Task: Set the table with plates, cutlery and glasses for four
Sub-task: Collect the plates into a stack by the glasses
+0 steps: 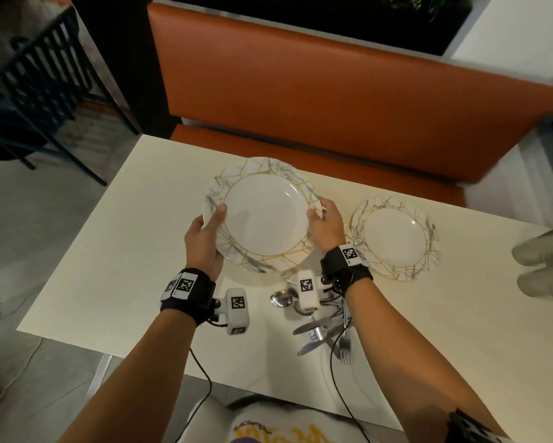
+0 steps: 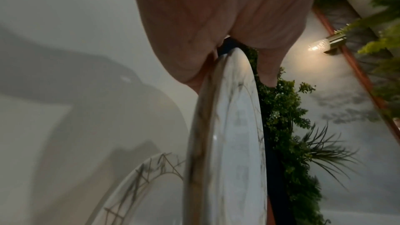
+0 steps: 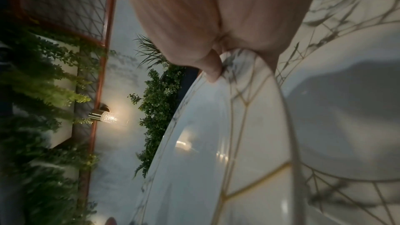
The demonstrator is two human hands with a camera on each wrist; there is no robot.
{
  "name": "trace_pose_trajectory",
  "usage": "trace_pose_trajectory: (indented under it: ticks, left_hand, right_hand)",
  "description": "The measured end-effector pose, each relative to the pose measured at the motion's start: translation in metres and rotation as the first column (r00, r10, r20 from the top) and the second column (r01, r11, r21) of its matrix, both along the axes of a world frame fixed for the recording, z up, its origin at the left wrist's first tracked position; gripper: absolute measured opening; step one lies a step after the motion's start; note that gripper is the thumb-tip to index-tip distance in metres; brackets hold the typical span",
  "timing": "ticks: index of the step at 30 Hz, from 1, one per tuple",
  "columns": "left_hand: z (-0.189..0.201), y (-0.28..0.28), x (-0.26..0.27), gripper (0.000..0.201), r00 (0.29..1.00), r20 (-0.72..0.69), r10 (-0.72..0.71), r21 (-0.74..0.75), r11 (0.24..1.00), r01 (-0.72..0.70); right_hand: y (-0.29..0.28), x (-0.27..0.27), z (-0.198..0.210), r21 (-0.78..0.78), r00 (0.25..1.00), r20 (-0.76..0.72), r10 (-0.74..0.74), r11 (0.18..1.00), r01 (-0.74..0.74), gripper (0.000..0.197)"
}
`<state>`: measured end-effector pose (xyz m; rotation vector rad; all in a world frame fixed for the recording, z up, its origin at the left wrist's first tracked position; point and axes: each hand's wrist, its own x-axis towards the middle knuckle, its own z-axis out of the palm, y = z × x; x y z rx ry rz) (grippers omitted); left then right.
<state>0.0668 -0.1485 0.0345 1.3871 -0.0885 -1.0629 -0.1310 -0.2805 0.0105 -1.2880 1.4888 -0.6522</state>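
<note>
I hold a white plate (image 1: 262, 215) with a grey marble and gold-line rim a little above the table, tilted. My left hand (image 1: 205, 235) grips its left rim, thumb on top. My right hand (image 1: 326, 225) grips the right rim the same way. The left wrist view shows the plate (image 2: 233, 143) edge-on in my left hand (image 2: 205, 23). The right wrist view shows its face (image 3: 205, 160) under my right hand (image 3: 216, 14). A matching plate (image 1: 396, 238) lies flat on the table to the right. A pile of cutlery (image 1: 320, 327) lies near my right wrist.
The cream table (image 1: 125, 251) has an orange bench (image 1: 332, 91) along its far side. A dark slatted chair (image 1: 45, 75) stands at the far left. A pale grey shape (image 1: 544, 260) juts in at the right edge. Another patterned plate (image 2: 138, 186) shows below the held one.
</note>
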Motion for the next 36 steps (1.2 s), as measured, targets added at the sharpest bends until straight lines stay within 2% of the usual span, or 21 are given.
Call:
trace_pose_trajectory:
  ticks: [2,3,6,11,13,15,16,18,20,22,24,25,28,34,36]
  left_hand:
    - [0.002,-0.004,-0.008,0.086,0.996,-0.082,0.034,0.022,0.999,-0.032]
    - [0.003,-0.005,-0.012,0.091,0.994,-0.095,0.060,0.057,0.997,-0.054]
    - [-0.004,-0.009,-0.018,0.065,0.991,-0.050,0.126,0.087,0.989,-0.121]
    - [-0.013,-0.010,-0.009,0.044,0.978,0.110,0.178,0.063,0.981,-0.186]
    - [-0.013,-0.014,-0.002,0.046,0.974,0.115,0.196,0.047,0.978,-0.203]
    - [-0.013,-0.020,0.005,0.066,0.970,0.114,0.217,0.057,0.973,-0.224]
    - [-0.016,-0.022,0.011,0.076,0.969,0.115,0.220,0.070,0.971,-0.228]
    - [-0.015,-0.024,0.020,0.087,0.968,0.113,0.222,0.107,0.966,-0.234]
    - [-0.016,-0.024,0.027,0.078,0.968,0.126,0.217,0.122,0.965,-0.233]
    - [-0.019,-0.022,0.033,0.063,0.967,0.128,0.222,0.127,0.963,-0.238]
    - [-0.023,-0.021,0.037,0.043,0.968,0.120,0.222,0.108,0.966,-0.235]
    - [-0.025,-0.020,0.038,0.038,0.968,0.120,0.221,0.096,0.968,-0.233]
    - [-0.029,-0.020,0.043,0.034,0.960,0.130,0.247,0.077,0.963,-0.258]
    - [-0.037,-0.023,0.054,0.032,0.936,0.193,0.296,0.048,0.950,-0.310]
    - [-0.035,-0.023,0.057,0.033,0.927,0.218,0.305,0.030,0.947,-0.319]
  right_hand:
    - [0.004,0.004,0.004,-0.023,0.999,0.003,-0.034,0.999,0.034,0.046]
    - [0.004,0.006,0.003,-0.025,0.999,0.003,-0.039,0.999,0.039,0.046]
    - [0.005,0.006,0.007,-0.048,0.998,-0.043,0.035,0.998,-0.037,0.047]
    - [-0.017,-0.014,0.003,-0.050,0.967,-0.031,0.251,0.966,-0.253,0.036]
    - [-0.036,-0.027,-0.004,-0.081,0.963,-0.123,0.240,0.965,-0.250,0.031]
    - [-0.062,-0.043,-0.018,-0.120,0.936,-0.302,0.180,0.967,-0.225,0.029]
    - [-0.073,-0.050,-0.026,-0.116,0.898,-0.402,0.176,0.963,-0.241,0.031]
    - [-0.093,-0.060,-0.040,-0.049,0.768,-0.595,0.236,0.944,-0.327,0.040]
    - [-0.105,-0.064,-0.051,0.035,0.608,-0.731,0.310,0.907,-0.420,0.049]
    - [-0.112,-0.062,-0.058,0.105,0.467,-0.799,0.380,0.852,-0.514,0.048]
    - [-0.115,-0.057,-0.065,0.144,0.385,-0.824,0.417,0.810,-0.568,0.048]
    - [-0.116,-0.055,-0.067,0.150,0.388,-0.820,0.421,0.811,-0.565,0.049]
    - [-0.120,-0.048,-0.071,0.137,0.467,-0.778,0.420,0.839,-0.526,0.047]
    - [-0.132,-0.043,-0.052,0.065,0.705,-0.599,0.380,0.900,-0.430,0.052]
    - [-0.136,-0.048,-0.039,0.027,0.762,-0.554,0.336,0.922,-0.387,0.047]
